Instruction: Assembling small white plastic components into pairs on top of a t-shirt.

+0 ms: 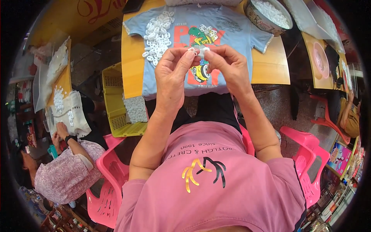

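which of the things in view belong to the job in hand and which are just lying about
In use, or likely so:
- white looped piece, in the left hand
- white piece, in the right hand
- pile of white oval pieces
- blue shirt beneath

Seemingly just lying about:
- dark flat object
- pink chair at left
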Action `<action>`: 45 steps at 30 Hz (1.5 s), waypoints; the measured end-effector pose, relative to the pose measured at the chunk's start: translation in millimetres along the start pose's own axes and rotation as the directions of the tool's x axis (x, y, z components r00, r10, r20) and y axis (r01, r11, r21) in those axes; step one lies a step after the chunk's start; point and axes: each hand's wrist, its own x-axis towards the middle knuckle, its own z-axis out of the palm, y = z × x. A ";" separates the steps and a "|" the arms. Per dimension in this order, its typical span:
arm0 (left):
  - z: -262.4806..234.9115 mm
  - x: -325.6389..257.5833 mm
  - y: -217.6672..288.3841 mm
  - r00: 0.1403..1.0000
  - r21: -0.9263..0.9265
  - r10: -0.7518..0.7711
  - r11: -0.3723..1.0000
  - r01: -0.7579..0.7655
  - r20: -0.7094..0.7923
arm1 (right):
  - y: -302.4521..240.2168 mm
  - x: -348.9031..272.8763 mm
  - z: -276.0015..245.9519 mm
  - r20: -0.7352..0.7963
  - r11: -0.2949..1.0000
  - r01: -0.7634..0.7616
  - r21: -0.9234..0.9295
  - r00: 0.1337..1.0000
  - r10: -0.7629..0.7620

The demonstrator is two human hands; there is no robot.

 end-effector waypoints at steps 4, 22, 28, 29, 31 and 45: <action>1.4 -1.1 -3.2 1.000 0.039 -0.025 0.999 0.025 -0.005 | -4.8 0.8 2.3 -0.036 0.994 -0.003 0.110 0.999 0.008; 2.2 -2.0 -3.4 0.998 0.094 0.043 0.995 -0.039 -0.041 | -12.0 0.0 12.2 -0.053 0.998 -0.036 0.053 0.998 0.038; 1.9 -3.9 -2.8 0.998 0.159 0.055 0.986 -0.048 -0.042 | -14.2 1.0 12.7 -0.009 0.988 -0.074 0.138 0.997 0.076; 1.9 -3.8 -2.9 0.998 0.159 0.055 0.986 -0.048 -0.042 | -14.5 1.2 13.2 -0.009 0.988 -0.074 0.138 0.997 0.076; 2.2 -3.2 -2.9 0.997 0.162 0.061 0.985 -0.055 -0.036 | -14.8 1.8 15.2 -0.021 0.959 -0.055 0.278 0.998 0.063; 7.6 -9.4 -14.1 0.981 0.248 0.180 0.956 -0.157 -0.075 | -10.5 -3.6 21.8 -0.096 0.995 0.096 0.032 0.991 -0.093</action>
